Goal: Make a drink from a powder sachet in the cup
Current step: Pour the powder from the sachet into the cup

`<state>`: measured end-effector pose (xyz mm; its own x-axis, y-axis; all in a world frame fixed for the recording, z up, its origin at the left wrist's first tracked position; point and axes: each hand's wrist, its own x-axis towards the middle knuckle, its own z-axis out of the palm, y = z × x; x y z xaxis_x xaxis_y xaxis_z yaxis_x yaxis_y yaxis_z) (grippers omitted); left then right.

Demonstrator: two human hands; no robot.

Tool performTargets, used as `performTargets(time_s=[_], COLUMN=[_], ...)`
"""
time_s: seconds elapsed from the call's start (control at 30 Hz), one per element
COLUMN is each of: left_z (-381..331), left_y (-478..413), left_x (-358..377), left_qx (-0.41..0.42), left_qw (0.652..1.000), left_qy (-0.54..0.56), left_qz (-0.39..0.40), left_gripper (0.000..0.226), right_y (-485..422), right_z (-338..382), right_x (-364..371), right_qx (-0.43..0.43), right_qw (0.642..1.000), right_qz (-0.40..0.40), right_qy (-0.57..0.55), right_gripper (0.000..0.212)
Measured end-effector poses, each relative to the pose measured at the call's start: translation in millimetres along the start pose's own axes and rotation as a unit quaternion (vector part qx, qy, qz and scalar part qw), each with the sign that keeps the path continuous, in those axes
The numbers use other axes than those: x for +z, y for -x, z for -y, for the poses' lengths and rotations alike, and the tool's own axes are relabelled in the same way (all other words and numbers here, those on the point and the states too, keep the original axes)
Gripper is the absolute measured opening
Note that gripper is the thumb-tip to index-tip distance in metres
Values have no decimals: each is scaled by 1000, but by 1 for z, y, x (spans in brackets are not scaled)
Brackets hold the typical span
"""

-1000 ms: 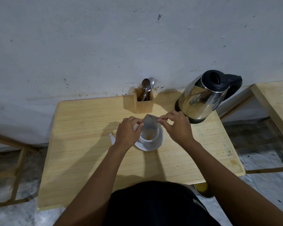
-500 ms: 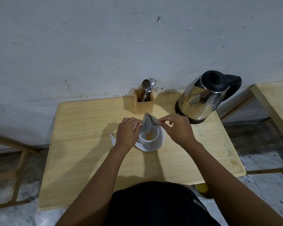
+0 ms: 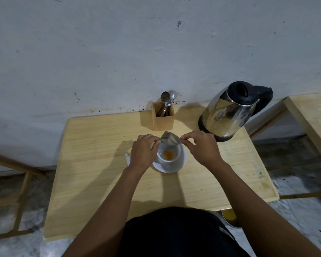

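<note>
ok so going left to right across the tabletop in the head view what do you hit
Torn sachet scrap → left hand → cup on its saucer → right hand → kettle. The sachet pinched between both hands and the wooden cutlery holder sit over the cup's span, so I left them out.

I hold the silver sachet tipped over the white cup, my left hand pinching its left edge and my right hand pinching its right corner. Orange powder lies in the bottom of the cup, which sits on a white saucer on the wooden worktop. A wooden holder with spoons stands by the wall, beside a steel kettle on my right.
</note>
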<state>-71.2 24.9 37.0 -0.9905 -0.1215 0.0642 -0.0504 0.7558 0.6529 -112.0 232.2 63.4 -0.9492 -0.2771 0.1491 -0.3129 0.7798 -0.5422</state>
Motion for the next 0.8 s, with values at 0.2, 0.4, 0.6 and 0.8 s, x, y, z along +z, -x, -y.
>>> performTargets(time_s=[0.2, 0.4, 0.6, 0.8], left_z=[-1, -7, -9, -11], left_y=[-4, -6, -4, -4], left_x=[-4, -1, 1, 5], left_qx=[-40, -22, -18, -10], left_qw=[997, 998, 999, 999], left_qy=[54, 44, 50, 47], left_qz=[25, 25, 3, -2], left_gripper=[21, 21, 19, 20], right_y=[-3, -4, 1, 5], right_z=[4, 8, 6, 10], right_x=[-8, -4, -4, 1], right_qx=[7, 0, 11, 58], right_qw=[999, 1000, 999, 995], right_qz=[52, 5, -35, 2], right_qy=[-15, -3, -10, -76], right_gripper=[7, 14, 24, 27])
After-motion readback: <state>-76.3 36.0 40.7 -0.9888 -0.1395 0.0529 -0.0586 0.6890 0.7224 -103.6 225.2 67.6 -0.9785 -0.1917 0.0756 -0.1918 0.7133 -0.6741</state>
